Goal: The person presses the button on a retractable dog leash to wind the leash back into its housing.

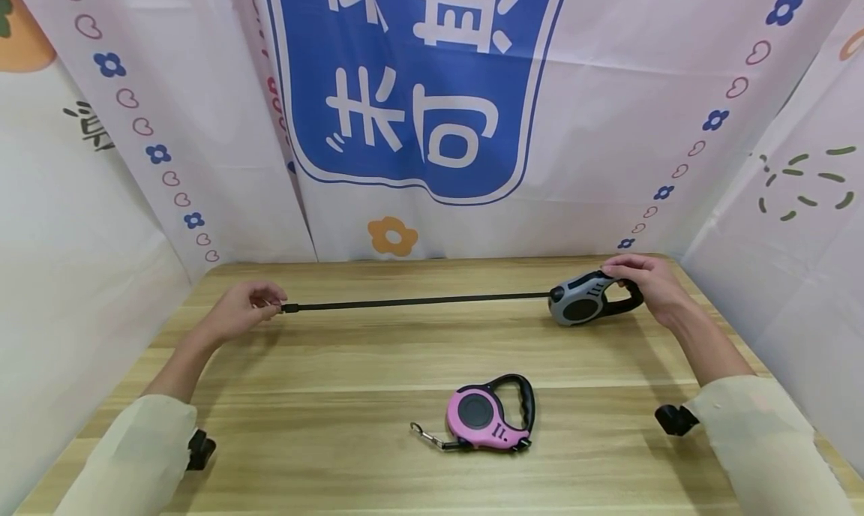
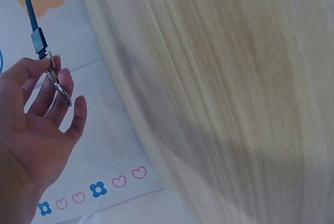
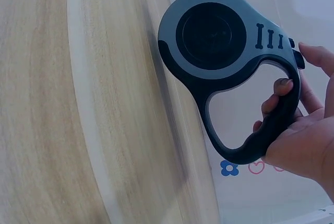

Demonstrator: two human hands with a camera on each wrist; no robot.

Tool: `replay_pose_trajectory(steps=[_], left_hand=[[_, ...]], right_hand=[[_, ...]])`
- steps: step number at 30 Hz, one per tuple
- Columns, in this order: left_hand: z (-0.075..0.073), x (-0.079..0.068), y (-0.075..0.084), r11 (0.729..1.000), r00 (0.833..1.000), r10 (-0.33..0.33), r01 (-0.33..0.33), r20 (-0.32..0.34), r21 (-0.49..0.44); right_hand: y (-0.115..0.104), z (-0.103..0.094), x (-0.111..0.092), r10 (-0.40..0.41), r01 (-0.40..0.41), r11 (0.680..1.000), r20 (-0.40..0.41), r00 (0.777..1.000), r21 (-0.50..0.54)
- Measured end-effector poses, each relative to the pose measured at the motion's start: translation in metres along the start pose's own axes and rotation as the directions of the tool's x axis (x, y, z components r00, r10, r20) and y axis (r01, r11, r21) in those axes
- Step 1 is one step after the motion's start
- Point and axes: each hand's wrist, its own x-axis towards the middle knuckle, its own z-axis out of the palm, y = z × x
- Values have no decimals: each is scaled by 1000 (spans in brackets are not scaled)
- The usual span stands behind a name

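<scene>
A grey and black retractable dog leash (image 1: 580,306) is held above the table by my right hand (image 1: 651,283). In the right wrist view, fingers of that hand curl through the loop handle (image 3: 279,122), with one digit by the buttons on top. The black strap (image 1: 425,301) runs out straight and taut toward the left. At its far end my left hand (image 1: 246,310) pinches the metal clip (image 2: 58,84) between thumb and finger, the other fingers loosely bent. A pink and black retractable leash (image 1: 482,417) lies on the table nearer me, its metal clip (image 1: 427,433) pointing left.
The wooden table (image 1: 324,396) reaches back to a white printed cloth (image 1: 594,156) with a blue sign. More white cloth (image 1: 776,253) stands along both sides. Black wrist devices (image 1: 200,450) show at both sleeves.
</scene>
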Motion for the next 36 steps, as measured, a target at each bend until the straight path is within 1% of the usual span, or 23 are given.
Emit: replay_pose_trajectory(steps=[8,12,17,24,31,36], left_hand=[[2,0,6,1000,1000,-4,4,-8,-18],[3,2,8,1000,1000,16,-16,-9,-19],[5,5,7,998,999,49,-50,-16,-26],[8,6,7,997,997,72,-73,-34,-25],[10,9,11,997,998,64,-65,-23,-39],[13,12,12,997,998,64,-65,-20,-44]], right_hand=[[0,2,0,-10,10,1000,8,1000,18],[-1,3,-1,-32,32,999,6,999,39],[-2,4,-1,-64,63,995,7,998,80],[-2,4,-1,-33,33,997,6,999,72],[1,5,2,-13,12,998,6,1000,60],[1,5,2,-19,18,998,7,1000,59]])
